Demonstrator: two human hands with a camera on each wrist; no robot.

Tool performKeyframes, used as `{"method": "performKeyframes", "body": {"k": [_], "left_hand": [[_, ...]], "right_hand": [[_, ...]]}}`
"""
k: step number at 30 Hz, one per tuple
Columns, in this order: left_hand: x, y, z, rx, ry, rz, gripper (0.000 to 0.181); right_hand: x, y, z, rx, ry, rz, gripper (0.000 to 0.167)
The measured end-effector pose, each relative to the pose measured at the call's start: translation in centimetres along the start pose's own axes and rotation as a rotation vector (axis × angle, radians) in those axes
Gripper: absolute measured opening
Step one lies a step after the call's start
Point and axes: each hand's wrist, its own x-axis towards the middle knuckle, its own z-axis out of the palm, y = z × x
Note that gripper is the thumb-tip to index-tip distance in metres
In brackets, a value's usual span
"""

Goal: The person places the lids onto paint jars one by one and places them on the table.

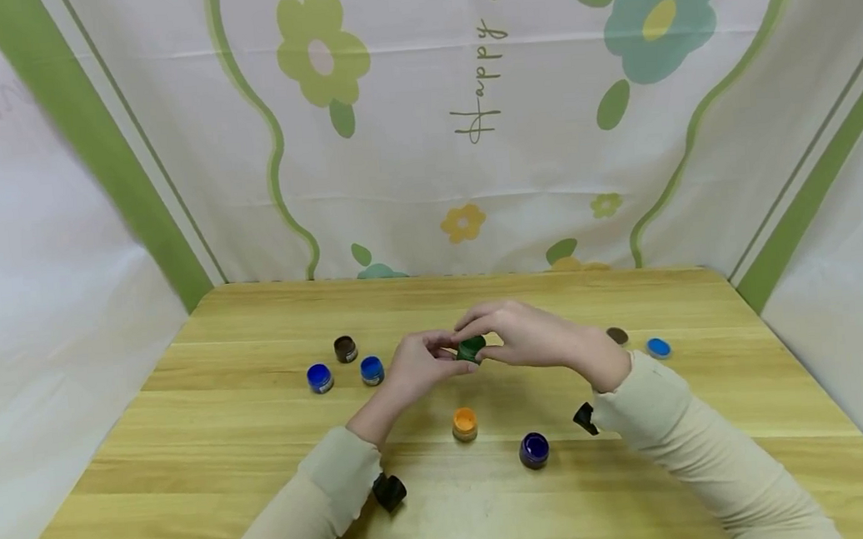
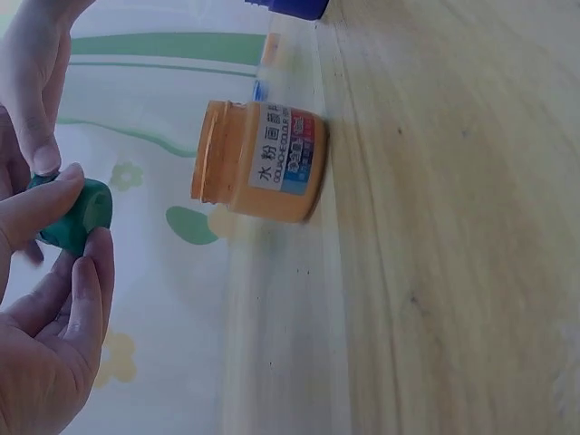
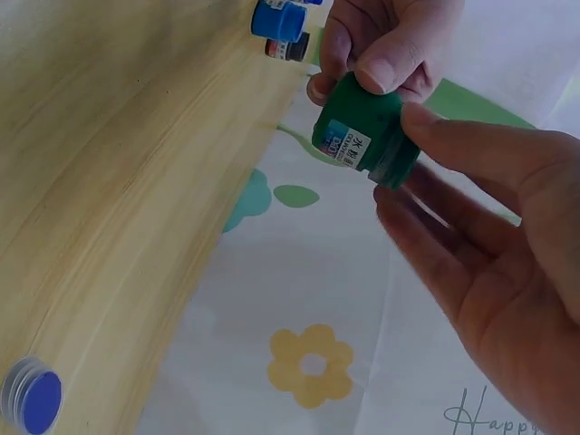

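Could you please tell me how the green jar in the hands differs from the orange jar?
The green jar is held between the left hand and right hand, whereas the orange jar stands upright on the table, untouched. The green jar is dark green; the orange jar is bright orange. Both are small, squat jars with a printed label.

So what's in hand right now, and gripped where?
One green jar, held in both hands: the left hand pinches its body towards the base, the right hand has thumb and fingertips at its neck end.
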Motion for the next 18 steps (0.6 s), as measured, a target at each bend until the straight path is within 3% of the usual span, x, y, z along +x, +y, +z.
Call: {"method": "performKeyframes", "body": {"k": [3,18], "left_hand": [[0.03,-0.07,-0.04,-0.004,0.0,0.002,0.043],[0.0,-0.15,0.41,0.003,-0.01,0.014,0.044]], "right_hand": [[-0.01,0.17,-0.07,0.031,-0.014,-0.029,0.029],[-0.17,-0.07,-0.09,0.051,-0.032,0.081,0.029]]}}
